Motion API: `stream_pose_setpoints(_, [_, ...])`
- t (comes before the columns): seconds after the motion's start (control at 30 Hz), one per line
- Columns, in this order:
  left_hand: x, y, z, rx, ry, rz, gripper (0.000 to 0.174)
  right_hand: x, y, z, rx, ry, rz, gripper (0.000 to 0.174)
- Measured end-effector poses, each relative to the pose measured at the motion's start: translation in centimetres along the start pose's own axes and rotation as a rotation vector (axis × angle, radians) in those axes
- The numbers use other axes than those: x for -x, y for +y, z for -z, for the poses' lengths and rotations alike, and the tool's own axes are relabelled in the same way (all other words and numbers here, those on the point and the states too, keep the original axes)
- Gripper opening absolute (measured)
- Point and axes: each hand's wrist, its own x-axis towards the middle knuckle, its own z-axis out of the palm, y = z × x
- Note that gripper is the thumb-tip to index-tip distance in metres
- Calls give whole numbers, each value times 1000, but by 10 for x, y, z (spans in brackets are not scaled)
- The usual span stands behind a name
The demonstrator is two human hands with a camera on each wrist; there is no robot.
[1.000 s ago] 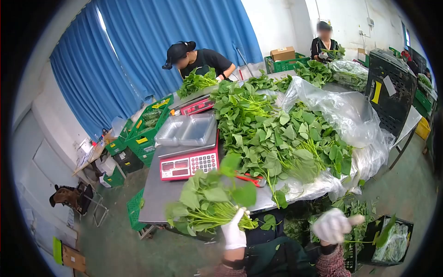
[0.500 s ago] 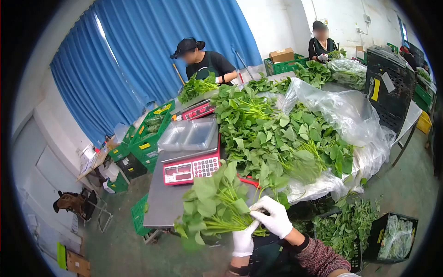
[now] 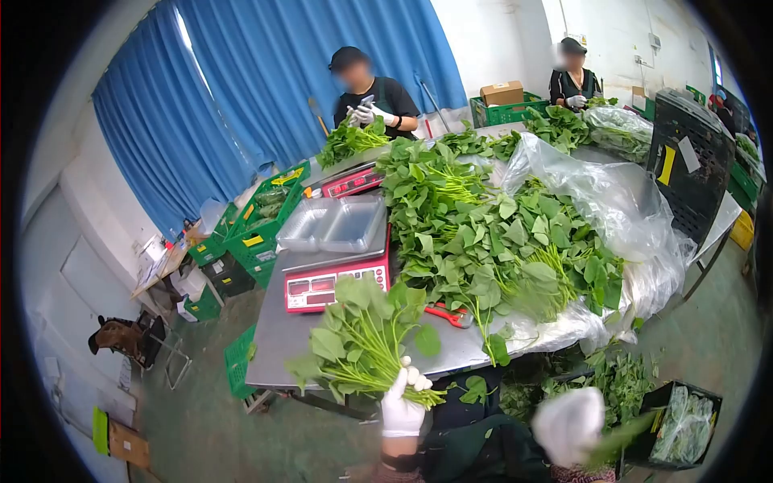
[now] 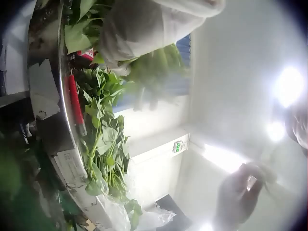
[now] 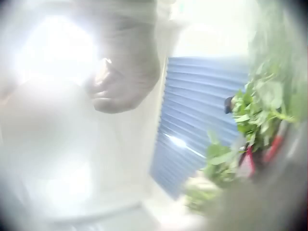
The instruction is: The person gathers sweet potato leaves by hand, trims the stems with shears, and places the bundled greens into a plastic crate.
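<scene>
Gloved in white, my left hand (image 3: 403,410) (image 4: 149,29) grips a bunch of leafy stems (image 3: 358,346) in front of the table edge, leaves pointing up and left, stem ends to the right. Off to the right, apart from the bunch, my right hand (image 3: 568,425) is blurred in the head view, with a blurred green leaf (image 3: 618,443) beside it; its fingers cannot be made out. A large pile of greens (image 3: 467,233) covers the table's middle. Red-handled cutters (image 3: 451,315) (image 4: 75,101) lie at the near edge.
Clear plastic trays (image 3: 332,224) sit on a red scale (image 3: 336,283) at the left. Plastic sheeting (image 3: 644,278) covers the right side. Black crate (image 3: 675,425) and loose greens are below right. Two people stand across the table.
My right hand came to the stem ends beside my left hand, then moved away right and down. My left hand still grips the bunch. The person opposite has straightened, with raised hands.
</scene>
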Motion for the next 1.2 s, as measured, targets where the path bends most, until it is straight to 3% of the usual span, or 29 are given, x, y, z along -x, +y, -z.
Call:
stream_pose_setpoints(0.1, [-1,-2,-1,8,0,-19,18,-17,-7,0,411,155,-30,6])
stream_pose_setpoints(0.23, [7,-11,-1,68,-107,100,25,-44,-3,-3,954,375,-37,18])
stream_pose_setpoints(0.3, [15,-17,-12,-127,-73,89,21,-69,34,20,1607,299,299,19])
stream_pose_setpoints(0.4, [23,-20,-12,-153,-127,115,22,-81,60,31,1909,293,298,17])
stream_pose_setpoints(0.5, [26,-16,-10,-206,-135,122,21,-76,61,34,1967,214,191,11])
stream_pose_setpoints(0.7, [29,-21,-8,-296,-137,139,18,-68,58,38,1878,201,263,9])
stream_pose_setpoints(0.8, [30,-20,-10,-334,-137,187,18,-57,63,32,1260,520,-221,6])
stream_pose_setpoints(0.9, [33,-18,-9,-257,-168,221,17,-47,63,52,842,688,-115,7])
stream_pose_setpoints(0.97, [34,-7,-15,-333,-67,101,17,-31,28,59,730,771,-206,6])
stream_pose_setpoints(1.0, [32,1,-19,-364,-17,16,18,-17,4,57,787,662,-250,8])
stream_pose_setpoints(1.03, [26,6,-7,-265,-47,-81,28,-3,-23,64,965,365,-421,10])
stream_pose_setpoints(1.07, [22,13,-7,-298,3,-163,33,8,-43,59,1257,246,-636,13])
stream_pose_setpoints(1.1, [17,18,-9,-329,52,-242,38,19,-51,60,1625,134,-666,17])
stream_pose_setpoints(1.17, [7,17,-9,-192,26,-217,45,31,-51,61,2276,123,-684,23])
stream_pose_setpoints(1.2, [2,12,-4,-80,10,-156,40,29,-45,63,2214,245,-513,24])
